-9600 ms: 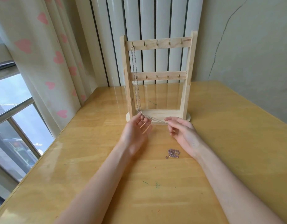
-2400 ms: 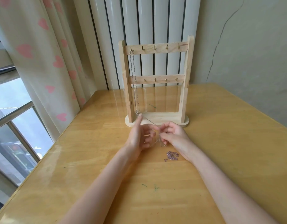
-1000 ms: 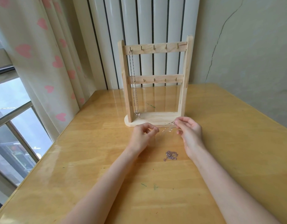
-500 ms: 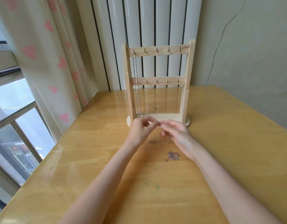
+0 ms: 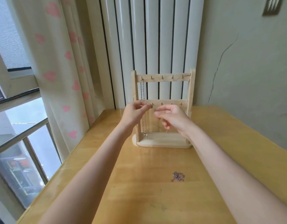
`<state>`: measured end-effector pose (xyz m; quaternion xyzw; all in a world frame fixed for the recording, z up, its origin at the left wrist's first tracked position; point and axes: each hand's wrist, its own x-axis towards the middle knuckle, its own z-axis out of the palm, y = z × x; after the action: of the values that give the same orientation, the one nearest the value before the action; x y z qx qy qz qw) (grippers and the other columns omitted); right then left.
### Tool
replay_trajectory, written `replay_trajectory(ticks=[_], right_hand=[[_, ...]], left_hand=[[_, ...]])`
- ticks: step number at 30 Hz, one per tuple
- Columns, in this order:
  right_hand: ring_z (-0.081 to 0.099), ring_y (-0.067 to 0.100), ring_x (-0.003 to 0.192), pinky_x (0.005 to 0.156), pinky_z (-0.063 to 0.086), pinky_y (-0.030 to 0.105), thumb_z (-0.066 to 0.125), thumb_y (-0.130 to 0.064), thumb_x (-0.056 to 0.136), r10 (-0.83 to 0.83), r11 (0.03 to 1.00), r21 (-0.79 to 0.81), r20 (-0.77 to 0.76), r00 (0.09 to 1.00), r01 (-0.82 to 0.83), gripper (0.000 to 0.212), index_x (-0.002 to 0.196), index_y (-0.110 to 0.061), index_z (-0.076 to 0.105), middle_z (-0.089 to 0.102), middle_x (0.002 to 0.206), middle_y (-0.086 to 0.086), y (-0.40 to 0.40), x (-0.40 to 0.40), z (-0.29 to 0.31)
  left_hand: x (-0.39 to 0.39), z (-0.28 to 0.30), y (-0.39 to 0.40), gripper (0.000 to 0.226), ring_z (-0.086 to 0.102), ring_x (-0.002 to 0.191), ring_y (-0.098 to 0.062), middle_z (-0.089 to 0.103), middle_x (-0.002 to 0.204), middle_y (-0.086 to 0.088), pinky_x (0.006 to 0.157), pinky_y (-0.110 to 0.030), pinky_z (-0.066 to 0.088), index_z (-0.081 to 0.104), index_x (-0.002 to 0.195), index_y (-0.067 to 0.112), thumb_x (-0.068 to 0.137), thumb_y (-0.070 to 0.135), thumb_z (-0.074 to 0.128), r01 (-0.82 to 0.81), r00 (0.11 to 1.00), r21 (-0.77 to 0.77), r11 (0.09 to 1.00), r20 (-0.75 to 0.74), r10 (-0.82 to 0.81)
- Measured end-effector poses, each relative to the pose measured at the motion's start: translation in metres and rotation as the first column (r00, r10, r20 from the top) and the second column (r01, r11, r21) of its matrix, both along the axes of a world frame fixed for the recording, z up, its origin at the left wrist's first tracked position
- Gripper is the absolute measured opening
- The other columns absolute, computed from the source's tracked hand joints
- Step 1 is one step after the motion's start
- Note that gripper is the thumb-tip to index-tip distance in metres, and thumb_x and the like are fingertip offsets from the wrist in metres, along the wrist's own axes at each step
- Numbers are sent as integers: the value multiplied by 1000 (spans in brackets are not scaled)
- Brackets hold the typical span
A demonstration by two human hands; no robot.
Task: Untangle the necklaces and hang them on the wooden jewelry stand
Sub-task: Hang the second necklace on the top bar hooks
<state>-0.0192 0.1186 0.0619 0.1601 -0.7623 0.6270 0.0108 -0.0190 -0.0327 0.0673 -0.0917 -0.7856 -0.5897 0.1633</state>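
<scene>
Setting: a glossy yellow wooden table [image 5: 139,199] pushed against white vertical panels [image 5: 152,38], with a heart-print curtain [image 5: 58,62] and a window at the left; a crack runs down the pale wall at the right.
Landmark: the wooden jewelry stand [image 5: 162,139] sits at the table's far end, two cross rails carrying small metal hooks, on a flat oval base.
Hung chain: a fine silver necklace [image 5: 142,94] drops from the top rail's leftmost hook almost to the base.
Left hand [image 5: 136,112]: raised in front of the stand's lower rail, near its left end, fingertips pinched together; the pinch seems to hold a thin chain end, too fine to see for sure.
Right hand [image 5: 171,117]: just beside it, before the lower rail's middle, fingers curled; a faint strand seems to hang below it toward the base.
Remaining chain: a small dark knotted bundle [image 5: 178,176] lies on the table well in front of the stand, toward me.
Risk: judged from here, the raised strand could snag the hung necklace, since the left hand works right across it; a slipped pinch would drop the chain behind the base.
Materials: pale unfinished wood, brassy hooks, hair-thin links, slick tabletop.
</scene>
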Motion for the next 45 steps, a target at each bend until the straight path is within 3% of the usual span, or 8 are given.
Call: replay_trajectory(ticks=[9, 12, 15, 18, 25, 28, 33, 45], right_hand=[[49, 10, 55, 49, 36, 18, 60, -15, 86, -253, 961, 29, -310, 917, 275, 12, 74, -15, 63, 58, 67, -1, -24, -33, 90], [59, 18, 78, 66, 42, 22, 60, -15, 85, -395, 870, 102, -443, 805, 483, 12, 77, -14, 68, 62, 78, 0, -34, -47, 98], [56, 22, 76, 62, 39, 25, 56, -14, 86, -447, 780, 191, -496, 744, 596, 13, 83, -12, 69, 60, 83, 2, -40, -55, 98], [54, 24, 73, 61, 39, 28, 54, -13, 89, -449, 682, 271, -578, 681, 679, 15, 89, -8, 68, 62, 87, 6, -43, -59, 96], [55, 31, 77, 61, 35, 30, 45, -7, 92, -198, 546, 389, -800, 566, 742, 17, 99, -5, 60, 64, 89, 13, -40, -53, 72], [50, 27, 71, 60, 34, 28, 44, -14, 95, -228, 648, 379, -731, 643, 661, 19, 95, -6, 62, 61, 83, 10, -31, -52, 46], [62, 22, 63, 66, 55, 36, 59, -13, 89, -322, 904, 151, -377, 868, 401, 13, 80, -8, 66, 66, 68, 7, -21, -55, 3], [56, 9, 37, 43, 47, 17, 63, -16, 87, -292, 917, 238, -145, 945, 320, 19, 70, -8, 67, 64, 57, 7, -18, -55, -33]], left_hand=[[-30, 63, 1, 15, 28, 45, -8, 37, 51, 6, 44, -20, 25, 67, 85, 11, 89, 21, 57, -97, 984, 102, 990, -137, 110], [-40, 64, 5, 20, 31, 46, -10, 42, 53, 3, 48, -23, 27, 68, 86, 8, 90, 21, 55, -185, 965, 42, 982, -180, 190], [-47, 62, 11, 26, 34, 46, -11, 51, 56, -2, 50, -25, 29, 70, 84, 9, 93, 22, 50, -271, 940, -95, 958, -241, 242], [-55, 58, 12, 29, 45, 53, -18, 63, 72, -10, 58, -30, 39, 71, 82, 9, 94, 22, 48, -333, 922, -189, 924, -270, 277], [-58, 38, 16, 29, 57, 58, -21, 53, 58, 0, 62, -30, 47, 62, 74, 6, 95, 18, 46, -330, 921, -307, 893, -314, 232], [-57, 20, 16, 26, 58, 48, -10, 58, 58, -3, 61, -31, 55, 62, 78, 3, 95, 16, 47, -252, 946, -239, 938, -263, 187], [-53, -3, 10, 18, 61, 56, -8, 61, 65, 2, 61, -22, 56, 67, 91, 1, 93, 13, 53, -171, 970, -199, 965, -204, 130], [-48, -42, 5, 17, 69, 68, -16, 70, 73, -7, 65, -29, 58, 71, 85, 4, 90, 13, 57, -191, 980, -153, 970, -94, 178]])
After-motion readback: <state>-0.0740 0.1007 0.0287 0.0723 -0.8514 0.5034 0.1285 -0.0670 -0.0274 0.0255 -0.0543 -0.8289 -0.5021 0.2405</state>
